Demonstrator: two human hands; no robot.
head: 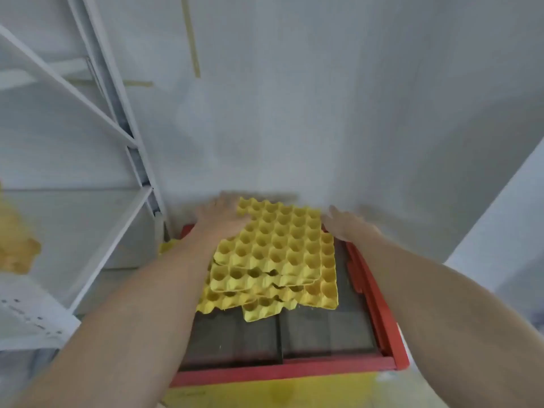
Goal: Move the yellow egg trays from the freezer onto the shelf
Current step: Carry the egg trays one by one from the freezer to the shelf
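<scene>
My left hand (219, 216) and right hand (346, 223) were wide open beside the top egg tray (276, 240). It looked light and bendy; I'd hold both side edges.

At the centre of the frame we see our left hand (219, 216) and right hand (346, 223) flanking the top yellow egg tray (273, 245) of an untidy stack on the red-rimmed freezer (379, 304); a white shelf (97, 219) stands at left.

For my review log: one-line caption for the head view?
Both hands, left hand and right hand, reach either side of the yellow egg trays atop the red-rimmed freezer.
</scene>
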